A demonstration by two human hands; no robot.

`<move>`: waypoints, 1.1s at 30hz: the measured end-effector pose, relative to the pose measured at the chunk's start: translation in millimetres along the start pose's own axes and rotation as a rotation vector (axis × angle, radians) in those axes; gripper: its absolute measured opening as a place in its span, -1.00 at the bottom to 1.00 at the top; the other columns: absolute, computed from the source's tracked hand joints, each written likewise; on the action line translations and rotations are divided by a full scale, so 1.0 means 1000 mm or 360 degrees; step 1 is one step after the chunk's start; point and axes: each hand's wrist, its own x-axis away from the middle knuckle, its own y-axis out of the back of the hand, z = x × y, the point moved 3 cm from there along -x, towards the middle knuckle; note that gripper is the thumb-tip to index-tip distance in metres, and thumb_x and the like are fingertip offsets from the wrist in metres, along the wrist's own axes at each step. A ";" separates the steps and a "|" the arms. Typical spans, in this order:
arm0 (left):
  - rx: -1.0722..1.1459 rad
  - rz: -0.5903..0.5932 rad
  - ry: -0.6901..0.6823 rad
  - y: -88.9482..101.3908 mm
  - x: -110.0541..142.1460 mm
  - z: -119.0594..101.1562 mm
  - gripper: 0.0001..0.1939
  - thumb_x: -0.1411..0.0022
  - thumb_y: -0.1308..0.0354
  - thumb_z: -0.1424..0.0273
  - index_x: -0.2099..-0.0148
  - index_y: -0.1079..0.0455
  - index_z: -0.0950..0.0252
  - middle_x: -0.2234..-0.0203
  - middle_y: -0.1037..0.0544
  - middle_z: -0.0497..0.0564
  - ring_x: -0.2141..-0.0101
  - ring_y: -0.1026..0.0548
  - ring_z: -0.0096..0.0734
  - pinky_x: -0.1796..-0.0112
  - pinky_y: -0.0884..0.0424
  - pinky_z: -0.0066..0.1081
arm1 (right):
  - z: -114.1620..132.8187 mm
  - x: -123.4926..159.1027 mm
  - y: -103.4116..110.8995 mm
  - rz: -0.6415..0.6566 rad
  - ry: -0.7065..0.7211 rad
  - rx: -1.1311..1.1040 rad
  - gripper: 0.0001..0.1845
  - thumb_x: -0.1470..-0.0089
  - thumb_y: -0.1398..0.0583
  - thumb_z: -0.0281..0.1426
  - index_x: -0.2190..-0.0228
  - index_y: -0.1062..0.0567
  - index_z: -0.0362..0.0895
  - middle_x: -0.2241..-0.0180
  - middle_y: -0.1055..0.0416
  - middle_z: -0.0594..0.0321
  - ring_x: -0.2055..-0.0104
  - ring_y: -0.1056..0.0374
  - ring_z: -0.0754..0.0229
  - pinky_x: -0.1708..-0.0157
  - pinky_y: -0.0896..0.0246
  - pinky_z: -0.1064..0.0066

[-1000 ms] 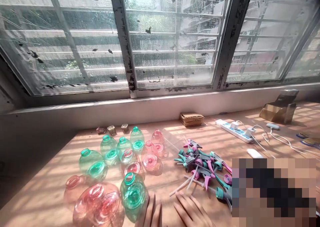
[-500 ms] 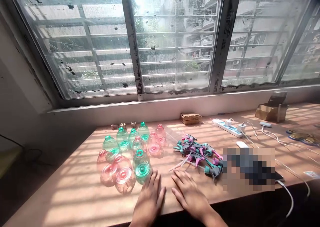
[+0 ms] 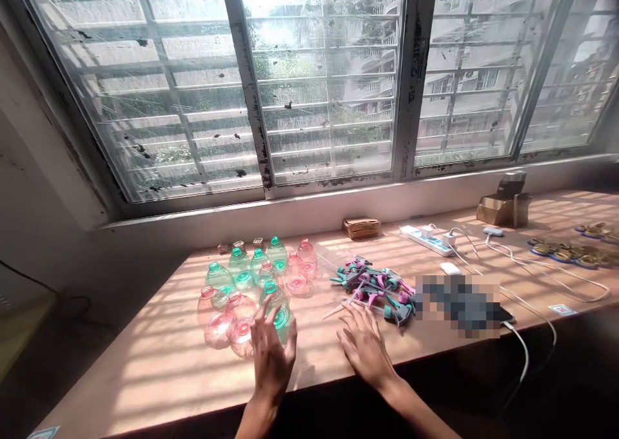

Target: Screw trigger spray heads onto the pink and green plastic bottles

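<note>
My left hand point(image 3: 271, 342) is raised in front of the nearest green bottle point(image 3: 281, 316), fingers spread and partly covering it; whether they touch it I cannot tell. Around that bottle stand several clear green and pink bottles without tops, among them a front pink bottle point(image 3: 236, 307) and a green bottle point(image 3: 240, 268) farther back. My right hand point(image 3: 363, 342) is open, its fingertips by the near edge of a pile of trigger spray heads point(image 3: 370, 281) in grey, pink and teal. Thin dip tubes point(image 3: 338, 309) stick out of the pile towards that hand.
At the back of the wooden table point(image 3: 159, 361) lies a small brown cardboard box point(image 3: 362, 228). A white power strip point(image 3: 428, 240) with plugs and cables, a blurred dark device point(image 3: 464, 307) and an open carton point(image 3: 503, 208) are on the right. The window stands behind.
My left hand has lifted off the table and moved to the near green bottle. My right hand has shifted forward to the spray heads. The camera view has turned slightly.
</note>
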 end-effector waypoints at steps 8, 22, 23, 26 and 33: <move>0.0119 -0.0013 0.0180 -0.028 -0.042 0.020 -0.44 -0.43 -0.24 0.30 -0.38 -0.23 0.20 -0.35 -0.30 0.18 -0.28 -0.36 0.14 -0.21 -0.32 0.26 | -0.041 0.006 0.035 -0.0500 -0.0130 0.0010 -0.77 -0.39 -0.07 -0.39 0.04 -0.49 -0.09 0.02 -0.57 -0.04 -0.04 -0.47 -0.17 -0.06 -0.38 -0.09; 0.0432 0.0358 0.0554 -0.035 0.048 0.031 -0.17 -0.40 -0.23 0.11 -0.50 0.09 0.22 -0.27 -0.43 0.31 -0.23 -0.49 0.15 -0.14 -0.50 0.15 | -0.108 0.040 0.049 -0.0073 -0.0129 -0.0017 -0.66 -0.20 -0.32 -0.16 0.03 -0.60 -0.01 -0.19 -0.56 0.00 -0.30 -0.37 -0.36 -0.31 -0.11 -0.37; 0.0439 0.0377 0.0547 -0.036 0.048 0.032 -0.22 -0.40 -0.24 0.12 -0.48 0.00 0.22 -0.26 -0.43 0.28 -0.20 -0.50 0.12 -0.12 -0.51 0.15 | -0.105 0.041 0.052 -0.0035 -0.0114 -0.0051 -0.67 -0.18 -0.34 -0.17 0.03 -0.60 0.02 -0.16 -0.60 0.05 -0.26 -0.42 -0.33 -0.31 -0.13 -0.34; 0.0454 0.0436 0.0439 -0.033 0.043 0.030 -0.39 -0.42 -0.25 0.16 -0.39 -0.22 0.23 -0.22 -0.48 0.21 -0.11 -0.56 0.02 -0.05 -0.57 0.08 | -0.090 0.045 0.060 0.0012 -0.0073 -0.0146 -0.68 -0.20 -0.34 -0.21 0.00 -0.59 0.08 -0.08 -0.66 0.16 -0.20 -0.50 -0.22 -0.33 -0.15 -0.27; 0.0190 0.0446 0.0017 -0.019 0.044 0.005 -0.40 -0.40 -0.23 0.41 -0.42 -0.21 0.17 -0.37 -0.31 0.20 -0.34 -0.28 0.14 -0.26 -0.27 0.24 | -0.074 0.059 0.075 -0.0420 -0.0341 -0.0247 -0.56 -0.46 0.05 -0.15 0.24 -0.53 -0.06 0.31 -0.67 0.10 0.22 -0.63 -0.07 0.16 -0.53 0.13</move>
